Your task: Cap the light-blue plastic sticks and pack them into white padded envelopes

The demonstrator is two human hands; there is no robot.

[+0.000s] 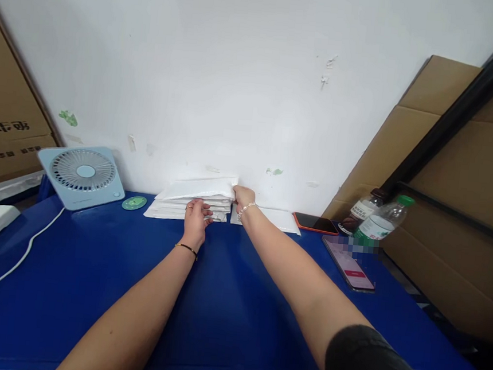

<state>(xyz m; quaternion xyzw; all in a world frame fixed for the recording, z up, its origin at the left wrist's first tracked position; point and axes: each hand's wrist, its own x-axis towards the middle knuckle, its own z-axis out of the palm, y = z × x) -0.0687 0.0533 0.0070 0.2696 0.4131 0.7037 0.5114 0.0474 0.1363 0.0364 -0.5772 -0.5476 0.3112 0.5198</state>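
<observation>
A stack of white padded envelopes [171,208] lies on the blue table against the wall. My right hand [242,197] pinches the right end of the top padded envelope [203,188], which is tilted up a little off the others. My left hand [197,218] is at the front edge of the stack, palm turned up, its fingers loosely bent and apart, holding nothing that I can see. Partly behind my right wrist, another flat white envelope [275,220] lies on the table, right of the stack.
A blue fan [86,174] and a green disc [134,203] are left of the stack; a white cable [19,260] trails forward. An orange-edged phone [315,223], a lit phone [349,264] and two bottles [361,211] [382,221] stand or lie right. Cardboard [452,249] flanks the table [226,321].
</observation>
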